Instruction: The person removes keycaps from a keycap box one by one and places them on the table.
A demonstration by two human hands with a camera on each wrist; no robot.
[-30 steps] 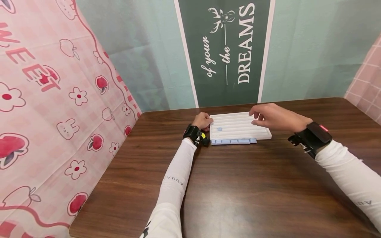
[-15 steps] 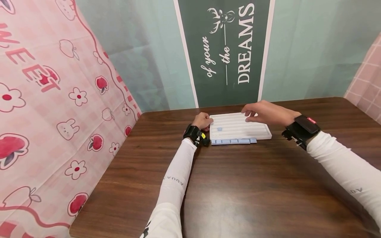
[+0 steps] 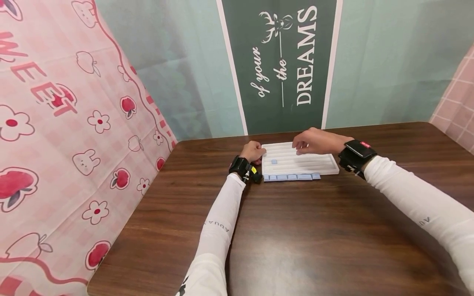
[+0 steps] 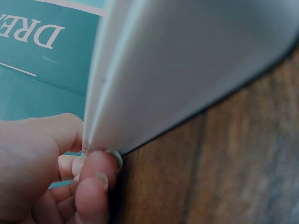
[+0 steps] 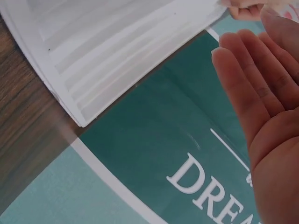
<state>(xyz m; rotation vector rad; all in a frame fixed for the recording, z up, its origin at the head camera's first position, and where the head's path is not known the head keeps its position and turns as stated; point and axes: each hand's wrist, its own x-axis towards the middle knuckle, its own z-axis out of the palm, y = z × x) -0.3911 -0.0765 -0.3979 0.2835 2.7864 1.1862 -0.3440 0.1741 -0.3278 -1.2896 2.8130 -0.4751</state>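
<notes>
A white ridged tray [image 3: 314,167] lies near the back of the table. My left hand [image 3: 252,152] grips its left end; in the left wrist view, thumb and fingers close around the edge of the tray [image 4: 173,60]. One small blue keycap [image 3: 274,161] sits in a channel toward the tray's left. Over the tray's right half hovers my right hand [image 3: 321,142], its fingers gently bent and nothing visible in them. From the right wrist, the fingers [image 5: 243,88] look nearly straight, beside the tray [image 5: 117,51].
A row of several blue keycaps [image 3: 292,177], some wider, lines the tray's front edge. Beneath everything is a brown wooden table [image 3: 296,230]. A green cloth with lettering [image 3: 285,82] hangs behind, and a pink patterned cloth [image 3: 74,135] on the left.
My right hand has moved left across the tray, from its right end toward the middle. The left hand and tray hold their places.
</notes>
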